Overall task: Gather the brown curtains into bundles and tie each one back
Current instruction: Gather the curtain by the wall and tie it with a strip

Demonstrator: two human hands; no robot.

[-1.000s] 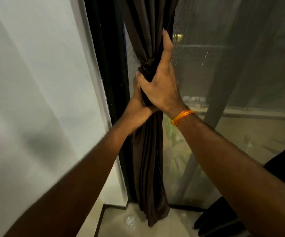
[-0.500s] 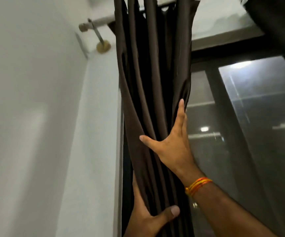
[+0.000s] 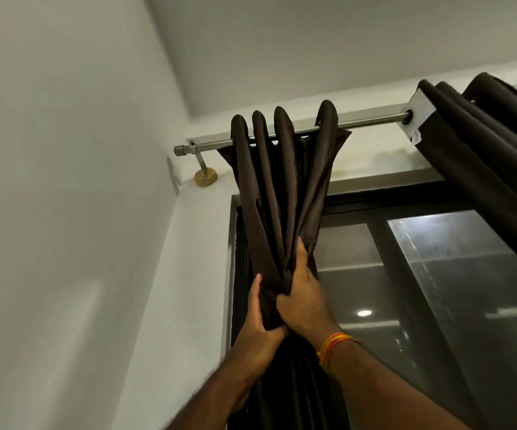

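A dark brown curtain (image 3: 282, 193) hangs in tight folds from the left end of a steel rod (image 3: 372, 119). My left hand (image 3: 258, 330) grips the gathered folds from the left side, thumb across the front. Just to its right, my right hand (image 3: 305, 301), with an orange thread band on the wrist, clutches the same folds, its forefinger stretched up along the cloth. Both hands hold the bundle well above the knot, which is out of view. A second brown curtain (image 3: 484, 144) hangs bunched at the upper right on the same rod.
A white wall (image 3: 64, 212) stands close on the left, with the rod's brass bracket (image 3: 205, 177) in the corner. A black-framed glass door (image 3: 437, 290) is behind the curtain, reflecting ceiling lights. The white ceiling (image 3: 313, 41) is above.
My view has swung from the knot and floor up to the rod. Both hands have slid up the curtain and closed on the folds; the right hand was spread flat half a second ago.
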